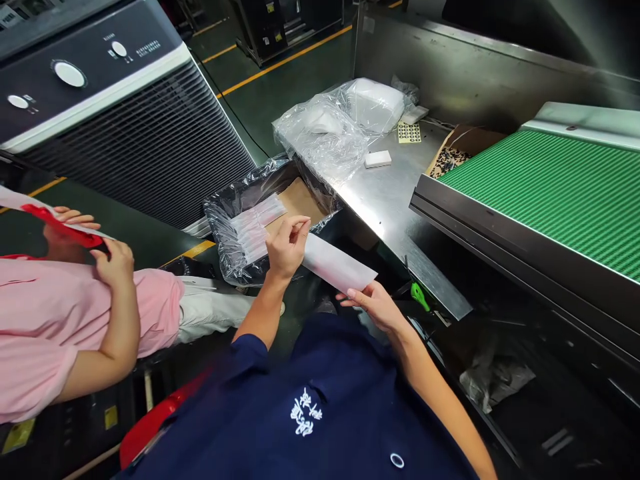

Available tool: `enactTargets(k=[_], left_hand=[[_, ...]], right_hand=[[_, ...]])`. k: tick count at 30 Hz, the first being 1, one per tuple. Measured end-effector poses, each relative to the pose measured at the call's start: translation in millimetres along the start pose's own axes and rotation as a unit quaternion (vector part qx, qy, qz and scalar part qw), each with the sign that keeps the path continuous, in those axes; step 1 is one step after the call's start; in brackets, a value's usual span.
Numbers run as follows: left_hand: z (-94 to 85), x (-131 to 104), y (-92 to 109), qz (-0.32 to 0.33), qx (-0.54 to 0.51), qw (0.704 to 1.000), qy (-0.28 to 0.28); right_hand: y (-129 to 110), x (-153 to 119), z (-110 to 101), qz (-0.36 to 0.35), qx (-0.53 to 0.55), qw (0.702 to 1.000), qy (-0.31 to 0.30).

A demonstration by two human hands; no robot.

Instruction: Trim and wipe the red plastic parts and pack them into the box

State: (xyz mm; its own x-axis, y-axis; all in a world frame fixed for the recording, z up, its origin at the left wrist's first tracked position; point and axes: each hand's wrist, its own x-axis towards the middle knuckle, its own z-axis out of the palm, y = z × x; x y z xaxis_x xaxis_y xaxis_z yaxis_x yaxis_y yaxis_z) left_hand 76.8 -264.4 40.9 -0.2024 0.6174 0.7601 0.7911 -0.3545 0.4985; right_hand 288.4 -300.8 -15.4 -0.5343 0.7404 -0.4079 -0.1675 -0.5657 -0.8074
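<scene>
Between my hands stretches a long, narrow, translucent white sleeve, with a faint pinkish tint inside; its contents I cannot make out. My left hand is closed in a pinch at the sleeve's left end. At the other end my right hand grips it between thumb and fingers. Just beyond my left hand stands a bin lined with clear plastic. Several similar white sleeves lie side by side in it, next to a piece of brown cardboard.
A co-worker in a pink shirt sits at left, handling a red and white item. On the metal table are plastic-wrapped white sheets, a small white box and a sticker sheet. A green conveyor runs at right.
</scene>
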Motion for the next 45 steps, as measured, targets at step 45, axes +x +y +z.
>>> enactTargets(k=[45], left_hand=[[108.7,-18.9,-396.2,-0.612,-0.152,0.728,-0.271]], right_hand=[[58.5,409.1,49.5,0.187,-0.53,0.827,-0.033]])
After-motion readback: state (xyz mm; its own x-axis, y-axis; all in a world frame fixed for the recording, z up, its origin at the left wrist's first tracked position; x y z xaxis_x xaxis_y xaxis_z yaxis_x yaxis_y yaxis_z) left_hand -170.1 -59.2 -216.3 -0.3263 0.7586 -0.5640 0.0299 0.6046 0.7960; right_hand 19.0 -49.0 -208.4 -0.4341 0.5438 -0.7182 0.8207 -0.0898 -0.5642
